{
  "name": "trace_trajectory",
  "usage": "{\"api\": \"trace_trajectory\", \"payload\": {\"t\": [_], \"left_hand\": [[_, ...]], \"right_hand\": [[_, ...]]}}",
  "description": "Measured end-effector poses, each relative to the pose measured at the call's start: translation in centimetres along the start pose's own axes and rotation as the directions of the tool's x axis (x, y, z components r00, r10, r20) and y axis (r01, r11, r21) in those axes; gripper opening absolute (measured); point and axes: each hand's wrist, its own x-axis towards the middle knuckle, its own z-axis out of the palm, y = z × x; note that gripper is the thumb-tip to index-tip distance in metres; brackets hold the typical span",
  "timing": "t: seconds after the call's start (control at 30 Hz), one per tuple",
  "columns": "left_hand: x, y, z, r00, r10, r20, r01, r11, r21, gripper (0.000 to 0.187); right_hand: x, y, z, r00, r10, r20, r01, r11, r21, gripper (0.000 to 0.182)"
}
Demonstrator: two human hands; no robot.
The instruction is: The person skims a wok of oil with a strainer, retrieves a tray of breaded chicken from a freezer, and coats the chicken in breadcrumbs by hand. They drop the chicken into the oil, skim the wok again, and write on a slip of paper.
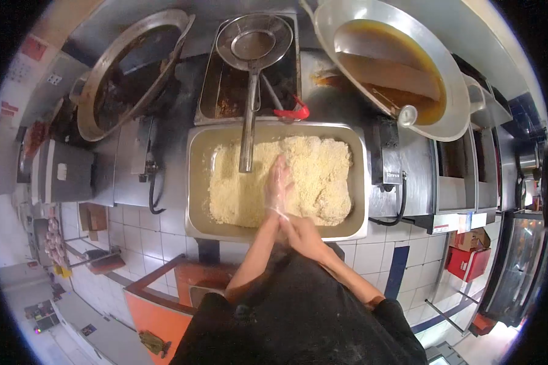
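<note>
My left hand (278, 184) is stretched out above the yellowish breading crumbs (243, 182), its fingers extended and held close together. A thin clear plastic glove (277, 204) appears to cover it, with the cuff at the wrist. My right hand (301, 236) is closed at that wrist, its fingers on the glove's cuff; the exact grip is partly hidden. Both hands are over the near half of a steel pan (195, 228). Crumb-covered pieces (333, 198) lie heaped along the pan's right side.
A long-handled strainer (248, 128) reaches over the pan from a dark tray (206, 100), beside a red-handled tool (295, 111). At the back right stands a large wok of brown oil (402, 67) with a ladle (407, 115); another wok (91, 109) stands left.
</note>
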Motion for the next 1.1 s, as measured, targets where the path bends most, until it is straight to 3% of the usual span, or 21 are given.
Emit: {"api": "trace_trajectory", "payload": {"t": [0.03,0.07,0.1,0.13,0.17,0.2,0.27,0.33,0.4,0.47,0.5,0.53,0.63,0.7,0.73,0.8,0.83,0.97,1.03,1.07,1.1], "left_hand": [[0.1,0.1,-0.1,1.000,0.013,0.011,-0.014,1.000,0.012,0.051],[0.4,0.2,-0.6,0.983,0.174,0.052,-0.182,0.922,0.341,0.053],[1.0,0.2,-1.1,0.940,0.311,0.136,-0.327,0.716,0.617,0.055],[2.5,0.4,-2.0,0.940,0.321,0.117,-0.305,0.632,0.712,0.056],[4.4,0.5,-3.1,0.940,0.327,0.092,-0.266,0.541,0.798,0.057],[7.1,0.0,-4.7,0.946,0.313,0.086,-0.234,0.474,0.849,0.061],[10.8,-2.0,-5.8,0.950,0.300,0.085,-0.204,0.392,0.897,0.065],[13.4,-3.8,-5.0,0.966,0.259,-0.003,-0.052,0.205,0.977,0.080],[16.2,-8.1,-6.4,0.961,0.253,-0.112,0.043,0.264,0.964,0.097],[17.9,-8.2,-6.0,0.985,-0.164,0.043,0.027,0.400,0.916,0.098],[11.4,-3.2,-0.2,0.956,-0.293,0.032,0.110,0.457,0.883,0.093],[12.1,-3.3,-0.9,0.959,-0.281,0.043,0.090,0.443,0.892,0.093],[13.2,-4.1,-3.4,0.869,-0.494,0.028,0.092,0.217,0.972,0.090],[8.9,-1.2,-1.0,0.795,-0.582,0.169,0.136,0.444,0.886,0.085],[10.3,-3.0,-3.7,0.789,-0.596,0.149,0.158,0.430,0.889,0.085],[14.1,-7.9,-12.1,0.569,-0.275,0.775,-0.268,0.828,0.492,0.076],[7.8,-3.9,-4.8,0.876,-0.400,0.270,0.103,0.701,0.706,0.070],[10.9,-2.8,-4.7,0.897,-0.366,0.247,0.020,0.592,0.805,0.077],[11.3,-2.2,-3.2,0.919,-0.241,0.313,-0.255,0.242,0.936,0.088],[11.5,-2.1,-2.2,0.908,-0.259,0.328,-0.262,0.260,0.930,0.088],[11.1,-1.3,-0.3,0.943,-0.284,0.173,-0.016,0.480,0.877,0.090]], "right_hand": [[-0.4,-0.4,-0.7,0.934,0.247,0.256,-0.322,0.895,0.309,0.029],[-0.8,0.1,-1.0,0.927,0.226,0.300,-0.313,0.908,0.280,0.027],[-1.0,0.1,-2.1,0.946,0.179,0.271,-0.235,0.953,0.190,0.026],[-1.2,0.4,-3.4,0.960,0.129,0.248,-0.156,0.983,0.093,0.025],[-1.5,1.3,-4.7,0.998,-0.057,-0.008,0.056,0.993,-0.109,0.023],[-1.9,2.4,-6.2,0.933,-0.288,-0.218,0.201,0.916,-0.347,0.022],[-2.6,2.8,-10.6,0.757,-0.450,-0.474,0.016,0.737,-0.675,0.025],[-3.1,5.5,-13.1,0.690,-0.474,-0.547,-0.090,0.693,-0.715,0.030],[-4.4,7.5,-12.9,0.622,-0.473,-0.624,-0.223,0.656,-0.721,0.036],[-4.5,8.7,-12.8,0.815,0.167,-0.555,-0.369,0.888,-0.275,0.043],[-4.6,9.4,-12.8,0.812,0.055,-0.582,-0.285,0.906,-0.312,0.041],[-4.4,9.2,-13.0,0.802,0.046,-0.595,-0.273,0.915,-0.298,0.041],[-4.8,9.7,-13.5,0.810,0.001,-0.586,-0.217,0.929,-0.299,0.040],[-4.9,10.0,-13.6,0.811,0.037,-0.584,-0.244,0.928,-0.281,0.039],[-5.0,10.0,-13.7,0.820,0.059,-0.570,-0.259,0.926,-0.277,0.038],[-5.1,9.4,-13.5,0.784,0.117,-0.609,-0.310,0.925,-0.222,0.033],[-5.1,9.0,-13.6,0.789,0.114,-0.604,-0.309,0.923,-0.230,0.034],[-4.7,9.8,-13.7,0.791,0.062,-0.609,-0.285,0.918,-0.277,0.034],[-4.2,9.3,-14.2,0.791,0.112,-0.602,-0.330,0.907,-0.264,0.034],[-4.3,9.2,-14.3,0.800,0.177,-0.573,-0.369,0.899,-0.237,0.034],[-4.2,9.1,-14.3,0.791,0.229,-0.567,-0.413,0.884,-0.218,0.034]]}}
